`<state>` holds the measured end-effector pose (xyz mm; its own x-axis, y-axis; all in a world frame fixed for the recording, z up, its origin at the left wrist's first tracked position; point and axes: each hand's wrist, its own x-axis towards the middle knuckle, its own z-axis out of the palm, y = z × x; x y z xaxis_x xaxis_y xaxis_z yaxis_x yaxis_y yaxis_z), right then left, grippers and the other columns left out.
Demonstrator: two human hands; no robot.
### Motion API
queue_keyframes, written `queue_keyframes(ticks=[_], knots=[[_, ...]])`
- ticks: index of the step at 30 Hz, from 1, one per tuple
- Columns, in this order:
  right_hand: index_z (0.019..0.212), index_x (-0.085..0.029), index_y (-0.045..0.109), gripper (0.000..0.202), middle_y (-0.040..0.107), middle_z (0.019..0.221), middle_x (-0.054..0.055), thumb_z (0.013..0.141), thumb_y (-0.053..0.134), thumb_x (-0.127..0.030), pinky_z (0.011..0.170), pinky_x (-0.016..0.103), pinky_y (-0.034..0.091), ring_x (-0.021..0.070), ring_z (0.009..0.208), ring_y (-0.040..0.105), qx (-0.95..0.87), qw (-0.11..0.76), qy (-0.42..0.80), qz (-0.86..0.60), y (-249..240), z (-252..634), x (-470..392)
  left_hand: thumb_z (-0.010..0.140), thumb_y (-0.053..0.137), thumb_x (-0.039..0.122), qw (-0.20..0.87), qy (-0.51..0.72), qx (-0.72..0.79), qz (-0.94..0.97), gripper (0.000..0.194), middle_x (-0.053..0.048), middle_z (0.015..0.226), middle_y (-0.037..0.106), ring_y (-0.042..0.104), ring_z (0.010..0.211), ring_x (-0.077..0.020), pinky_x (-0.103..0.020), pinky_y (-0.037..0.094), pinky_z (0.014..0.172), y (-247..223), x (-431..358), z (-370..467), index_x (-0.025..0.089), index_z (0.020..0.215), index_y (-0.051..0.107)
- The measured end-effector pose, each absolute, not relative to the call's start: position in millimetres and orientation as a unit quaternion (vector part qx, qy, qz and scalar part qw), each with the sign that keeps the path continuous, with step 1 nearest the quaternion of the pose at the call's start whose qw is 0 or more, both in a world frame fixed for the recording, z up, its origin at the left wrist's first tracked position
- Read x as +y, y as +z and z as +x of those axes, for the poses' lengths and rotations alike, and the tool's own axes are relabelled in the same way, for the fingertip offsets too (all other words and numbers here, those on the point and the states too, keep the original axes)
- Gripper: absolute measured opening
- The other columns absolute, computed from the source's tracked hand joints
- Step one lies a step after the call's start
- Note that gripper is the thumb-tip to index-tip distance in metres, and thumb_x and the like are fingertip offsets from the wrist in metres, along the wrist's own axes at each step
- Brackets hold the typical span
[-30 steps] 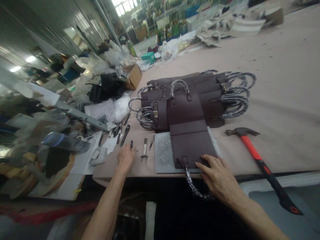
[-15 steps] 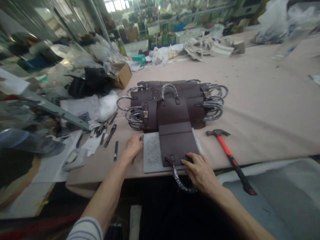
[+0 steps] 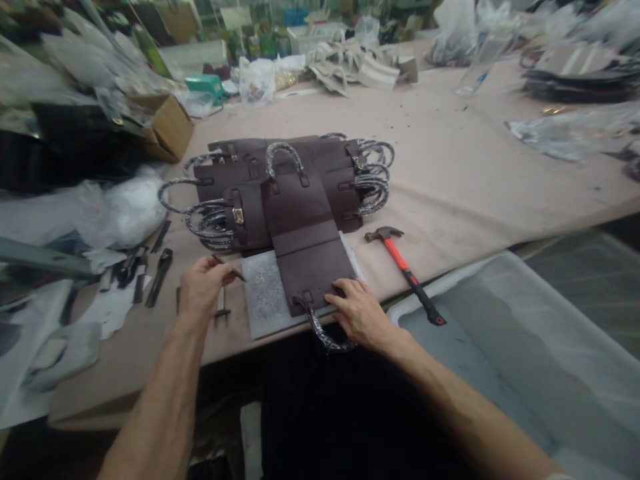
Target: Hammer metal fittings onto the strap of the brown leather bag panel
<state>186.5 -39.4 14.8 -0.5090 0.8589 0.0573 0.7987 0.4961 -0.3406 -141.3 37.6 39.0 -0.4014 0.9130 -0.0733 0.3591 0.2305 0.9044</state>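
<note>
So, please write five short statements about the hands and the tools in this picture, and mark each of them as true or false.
1. The right hand touches the brown panel. True.
2. The left hand holds a thin tool. True.
3. The hammer lies to the right of the gray slab. True.
4. The hammer has no red on it. False: it is partly red.
5. The brown panel lies wholly clear of the gray slab. False: its near part lies over it.

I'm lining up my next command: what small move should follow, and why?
Probably bring the slim tool in the left hand rightward over the brown panel: its tip is near the grey slab, while the right hand rests on the panel's near end.
</note>
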Motion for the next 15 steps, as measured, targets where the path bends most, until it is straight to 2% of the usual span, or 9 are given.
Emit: queue_keyframes(ticks=[2,5,10,15], knots=[[0.130,-0.020,0.066,0.037,0.053,0.136,0.016,0.093,0.060,-0.019,0.112,0.051,0.038,0.0306,0.122,0.049,-0.857,0.114,0.134,-0.484,15,186,-40,0.063,0.067,0.032,0.437,0.527,0.625,0.376,0.026,-0.001,0.069,0.068,0.073,0.071,-0.0231,-0.034,0.060,0.068,41,23,-102,0.018,0.083,0.057],[0.129,-0.020,0.066,0.036,0.053,0.136,0.016,0.094,0.059,-0.018,0.112,0.051,0.037,0.0309,0.123,0.049,-0.859,0.113,0.126,-0.483,14,187,-41,0.068,0.074,0.039,0.541,0.542,0.544,0.344,0.037,-0.002,0.076,0.071,0.075,0.071,-0.0230,-0.032,0.060,0.064,31,9,-39,0.018,0.095,0.060],[0.131,-0.021,0.062,0.040,0.052,0.140,0.015,0.091,0.061,-0.017,0.116,0.052,0.034,0.0309,0.130,0.046,-0.862,0.115,0.120,-0.478,10,188,-43,0.080,0.071,0.043,0.502,0.504,0.531,0.460,0.030,-0.007,0.084,0.077,0.075,0.081,-0.0205,-0.034,0.061,0.080,-1,6,8,0.017,0.094,0.065],[0.131,-0.020,0.063,0.041,0.052,0.141,0.016,0.090,0.060,-0.015,0.116,0.054,0.034,0.0317,0.133,0.046,-0.856,0.134,0.135,-0.481,6,189,-44,0.087,0.065,0.040,0.468,0.486,0.544,0.499,0.022,-0.006,0.087,0.077,0.075,0.081,-0.0199,-0.034,0.061,0.082,-15,4,1,0.019,0.094,0.064]])
